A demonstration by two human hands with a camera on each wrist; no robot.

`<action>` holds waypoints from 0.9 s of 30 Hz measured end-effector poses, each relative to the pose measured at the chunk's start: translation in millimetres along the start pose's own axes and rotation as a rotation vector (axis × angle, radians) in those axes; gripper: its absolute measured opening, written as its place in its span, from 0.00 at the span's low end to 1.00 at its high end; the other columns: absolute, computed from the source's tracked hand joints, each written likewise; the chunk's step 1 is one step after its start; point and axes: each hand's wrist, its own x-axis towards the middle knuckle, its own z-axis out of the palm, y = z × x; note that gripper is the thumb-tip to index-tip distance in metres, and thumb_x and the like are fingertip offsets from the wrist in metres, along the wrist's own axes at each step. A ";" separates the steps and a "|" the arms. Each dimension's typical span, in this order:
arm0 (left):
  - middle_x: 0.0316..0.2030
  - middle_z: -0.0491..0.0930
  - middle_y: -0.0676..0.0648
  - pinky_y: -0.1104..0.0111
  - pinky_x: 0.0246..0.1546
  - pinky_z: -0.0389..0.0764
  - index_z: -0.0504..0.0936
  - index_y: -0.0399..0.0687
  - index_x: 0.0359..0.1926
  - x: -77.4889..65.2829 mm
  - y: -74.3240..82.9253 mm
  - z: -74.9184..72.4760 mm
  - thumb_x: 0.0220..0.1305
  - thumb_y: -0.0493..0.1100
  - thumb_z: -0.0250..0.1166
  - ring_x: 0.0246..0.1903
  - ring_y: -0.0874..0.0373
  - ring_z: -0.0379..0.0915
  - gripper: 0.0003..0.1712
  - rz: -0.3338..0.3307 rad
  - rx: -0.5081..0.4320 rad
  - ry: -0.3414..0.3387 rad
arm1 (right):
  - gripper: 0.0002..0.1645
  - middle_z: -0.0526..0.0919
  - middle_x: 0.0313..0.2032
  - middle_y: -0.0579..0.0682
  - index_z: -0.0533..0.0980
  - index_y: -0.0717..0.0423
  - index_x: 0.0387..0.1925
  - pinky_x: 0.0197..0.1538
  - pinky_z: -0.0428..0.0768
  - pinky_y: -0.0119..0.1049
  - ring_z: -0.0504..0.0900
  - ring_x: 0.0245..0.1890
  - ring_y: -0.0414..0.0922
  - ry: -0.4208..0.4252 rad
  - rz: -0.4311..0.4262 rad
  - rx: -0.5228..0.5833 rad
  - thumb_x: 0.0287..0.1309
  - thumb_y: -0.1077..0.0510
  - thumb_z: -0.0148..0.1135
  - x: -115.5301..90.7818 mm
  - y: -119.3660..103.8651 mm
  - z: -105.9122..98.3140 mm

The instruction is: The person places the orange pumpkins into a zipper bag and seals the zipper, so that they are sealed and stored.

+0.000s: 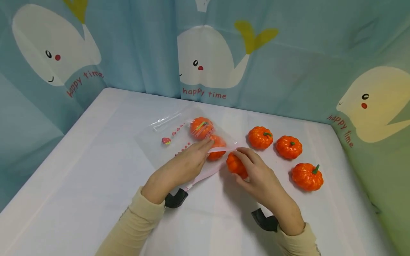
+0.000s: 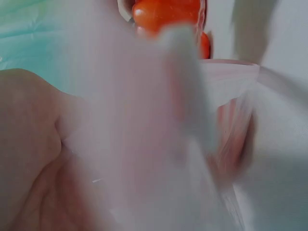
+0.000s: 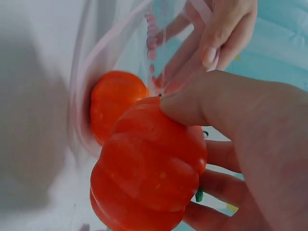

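My left hand pinches the upper edge of a clear zip bag with pink trim and holds its mouth apart. Two small orange pumpkins lie inside the bag. In my right hand is another orange pumpkin, gripped between thumb and fingers right at the bag's mouth. The right wrist view shows this held pumpkin in front of a bagged pumpkin, with the left thumb on the pink bag edge. The bag's blurred plastic covers much of the left wrist view.
Three more pumpkins with green stems lie right of the bag: one nearest it, one beside that and one closer to me. A whale-print curtain hangs behind the white table.
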 end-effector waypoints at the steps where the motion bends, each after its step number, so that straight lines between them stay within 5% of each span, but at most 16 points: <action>1: 0.75 0.57 0.41 0.56 0.72 0.62 0.58 0.36 0.74 0.5 0.1 -0.9 0.77 0.40 0.50 0.76 0.48 0.53 0.30 -0.001 -0.003 0.003 | 0.36 0.72 0.63 0.53 0.71 0.57 0.63 0.53 0.84 0.49 0.76 0.60 0.52 0.005 -0.017 0.001 0.53 0.58 0.73 0.6 -1.2 0.6; 15: 0.74 0.60 0.41 0.54 0.72 0.62 0.60 0.38 0.74 2.0 -3.1 -5.4 0.77 0.41 0.48 0.74 0.47 0.56 0.28 -0.019 -0.048 0.021 | 0.36 0.72 0.63 0.55 0.72 0.59 0.62 0.56 0.82 0.43 0.73 0.62 0.50 0.078 -0.180 0.067 0.51 0.61 0.74 4.1 -11.9 11.9; 27: 0.73 0.63 0.41 0.52 0.72 0.62 0.64 0.42 0.73 4.8 -5.3 -5.0 0.75 0.47 0.53 0.74 0.48 0.58 0.30 -0.076 -0.026 -0.006 | 0.35 0.73 0.62 0.55 0.74 0.59 0.60 0.55 0.83 0.42 0.75 0.60 0.49 0.042 -0.170 0.048 0.50 0.58 0.76 6.0 -11.1 21.6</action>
